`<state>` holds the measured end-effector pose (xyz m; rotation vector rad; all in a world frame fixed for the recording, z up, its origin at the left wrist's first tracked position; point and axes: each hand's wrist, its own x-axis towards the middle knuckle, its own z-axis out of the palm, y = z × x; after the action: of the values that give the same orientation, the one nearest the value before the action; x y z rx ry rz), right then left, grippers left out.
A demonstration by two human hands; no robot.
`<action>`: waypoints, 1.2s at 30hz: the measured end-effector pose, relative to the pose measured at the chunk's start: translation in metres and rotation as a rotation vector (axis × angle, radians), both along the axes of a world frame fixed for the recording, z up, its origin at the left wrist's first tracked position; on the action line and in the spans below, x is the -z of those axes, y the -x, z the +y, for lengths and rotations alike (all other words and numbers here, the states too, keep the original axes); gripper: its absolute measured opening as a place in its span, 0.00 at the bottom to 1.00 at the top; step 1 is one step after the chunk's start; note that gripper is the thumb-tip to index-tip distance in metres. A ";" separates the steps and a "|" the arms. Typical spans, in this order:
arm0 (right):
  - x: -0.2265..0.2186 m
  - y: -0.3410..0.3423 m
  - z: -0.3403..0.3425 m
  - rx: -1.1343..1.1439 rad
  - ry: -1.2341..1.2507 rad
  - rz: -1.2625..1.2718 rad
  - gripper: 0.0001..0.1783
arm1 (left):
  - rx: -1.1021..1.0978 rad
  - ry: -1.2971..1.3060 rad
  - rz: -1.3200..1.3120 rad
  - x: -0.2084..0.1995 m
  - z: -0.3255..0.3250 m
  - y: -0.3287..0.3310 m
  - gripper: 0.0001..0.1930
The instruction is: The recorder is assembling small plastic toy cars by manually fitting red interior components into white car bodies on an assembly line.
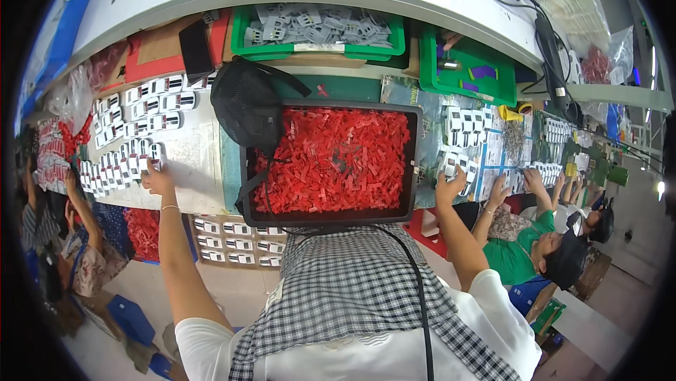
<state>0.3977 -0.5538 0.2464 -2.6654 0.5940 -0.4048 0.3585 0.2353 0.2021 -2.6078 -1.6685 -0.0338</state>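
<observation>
On the white board to my left, small white plastic devices (127,172) with dark windows stand in slanting rows. My left hand (158,181) is at the right end of the nearest row, its fingers closed on the last device there. Over at the right, my right hand (451,187) grips another white device (450,163) between thumb and fingers. Just beyond it stands a group of similar devices (467,122). Between my hands lies a black tray (417,163) heaped with small red plastic pieces (338,159).
A black mesh bag (246,103) hangs over the tray's far left corner. Behind are a green bin (243,46) of grey parts and another green bin (503,89) with purple pieces. Below left, a carton (229,227) holds white devices. Co-workers (521,247) sit along the right.
</observation>
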 end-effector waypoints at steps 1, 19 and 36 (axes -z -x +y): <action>0.005 -0.002 -0.006 0.266 0.020 0.203 0.40 | 0.006 -0.014 0.003 -0.004 -0.002 -0.003 0.31; -0.004 0.032 0.015 0.314 -1.303 0.139 0.30 | 1.351 0.659 -0.569 -0.201 -0.437 -0.039 0.21; -0.036 -0.036 0.154 -1.094 -0.541 0.283 0.10 | 0.793 1.189 -0.280 -0.157 -0.429 0.049 0.15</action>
<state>0.4339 -0.3994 0.2823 -2.1052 -0.6282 0.3958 0.3092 -0.1940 0.3588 -4.1052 -0.5207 0.8284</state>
